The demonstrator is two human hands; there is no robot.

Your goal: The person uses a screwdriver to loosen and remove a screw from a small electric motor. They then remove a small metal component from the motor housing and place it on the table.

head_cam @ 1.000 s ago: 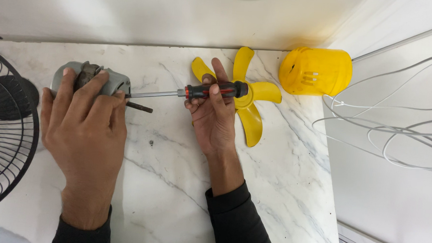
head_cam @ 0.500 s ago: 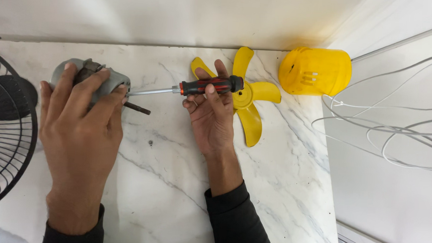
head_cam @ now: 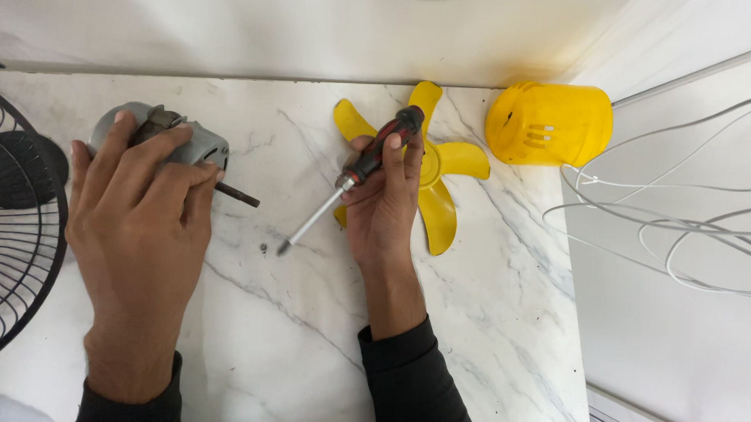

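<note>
Polished white marble-look table with grey veins, glossy yellow plastic fan blade and smooth yellow plastic housing at 1 o'clock, dull grey metal motor, bright steel screwdriver shaft, black wire grille at 9 o'clock

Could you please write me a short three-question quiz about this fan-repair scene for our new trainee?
1. True or false: the left hand rests on the grey fan motor.
2. What does the right hand hold? A) pliers B) a screwdriver C) a wrench
3. Which yellow part lies partly under the right hand on the marble table?

Key
1. True; its dark shaft points towards the right hand.
2. B; the tip points down-left at the tabletop, clear of the motor.
3. The yellow fan blade; the yellow motor cover lies apart by the white cables.
</note>
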